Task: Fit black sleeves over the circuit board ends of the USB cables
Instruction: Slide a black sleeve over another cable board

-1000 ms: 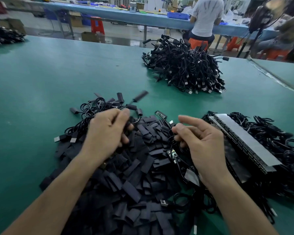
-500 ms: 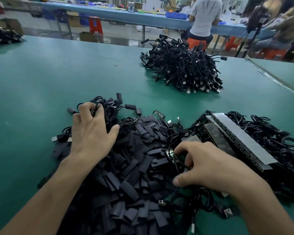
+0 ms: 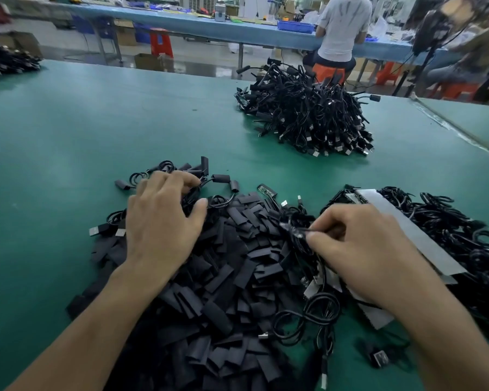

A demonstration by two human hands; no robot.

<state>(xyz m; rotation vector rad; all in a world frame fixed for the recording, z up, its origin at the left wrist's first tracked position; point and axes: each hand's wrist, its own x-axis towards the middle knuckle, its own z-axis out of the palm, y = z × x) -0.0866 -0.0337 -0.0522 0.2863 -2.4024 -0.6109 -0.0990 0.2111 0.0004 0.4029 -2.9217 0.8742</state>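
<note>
Green matting covers the table (image 3: 68, 136), and at its near middle lies a heap of flat black sleeves (image 3: 237, 277). At the heap's right edge the right hand (image 3: 364, 249) pinches a cable (image 3: 295, 234) between thumb and fingertips. At its far left edge the left hand (image 3: 161, 227) rests on sleeved cables (image 3: 220, 178), fingers spread and loose, gripping nothing. Right of the heap lie more cables (image 3: 463, 235); beyond it sits a bigger tangle (image 3: 308, 114).

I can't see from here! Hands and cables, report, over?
Left hand rests on coiled black cables. Right hand pinches a thin black USB cable by its end. Heap of flat black sleeves underneath; nothing blocking.
</note>
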